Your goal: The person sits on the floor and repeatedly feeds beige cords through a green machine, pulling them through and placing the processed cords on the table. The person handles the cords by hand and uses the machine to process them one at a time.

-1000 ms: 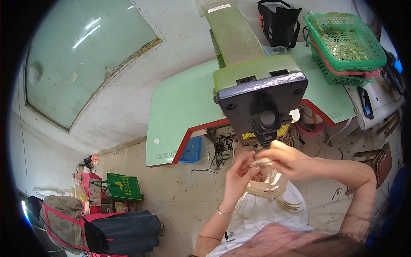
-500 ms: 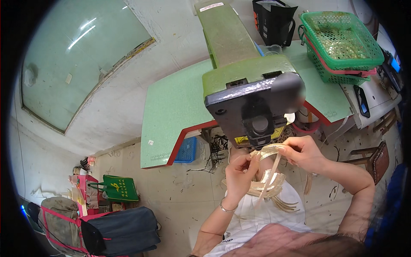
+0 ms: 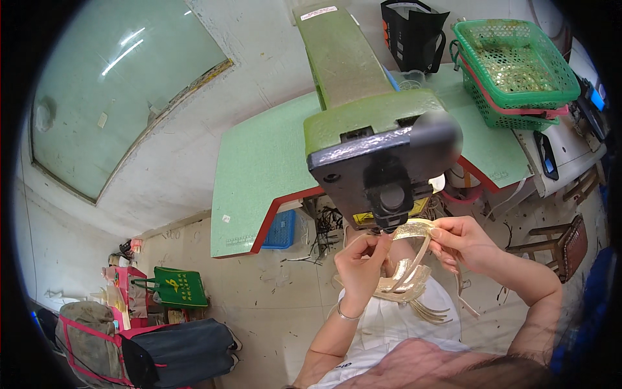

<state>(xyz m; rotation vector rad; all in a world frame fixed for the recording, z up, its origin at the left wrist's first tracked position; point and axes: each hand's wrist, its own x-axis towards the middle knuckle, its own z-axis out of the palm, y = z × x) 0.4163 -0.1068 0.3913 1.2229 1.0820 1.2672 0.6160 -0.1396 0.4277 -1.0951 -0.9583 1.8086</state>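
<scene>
A glittery gold strap (image 3: pixel 414 231) is stretched between my two hands just under the dark head of a green machine (image 3: pixel 382 162). My left hand (image 3: pixel 360 262) pinches the strap's left end near the machine's tip. My right hand (image 3: pixel 461 241) pinches its right end. Below the hands, a bundle of similar pale gold straps (image 3: pixel 408 285) rests on my lap, some ends hanging down.
The machine stands on a green table (image 3: pixel 259 175) with a red edge. A green basket (image 3: pixel 518 61) and a black bag (image 3: pixel 414 32) sit at the back right. A blue crate (image 3: pixel 282 230), a green bag (image 3: pixel 178 288) and dark bags (image 3: pixel 175 353) lie on the floor.
My hands have moved slightly down and right under the machine head, and the strap now spans between them. The view has shifted a little.
</scene>
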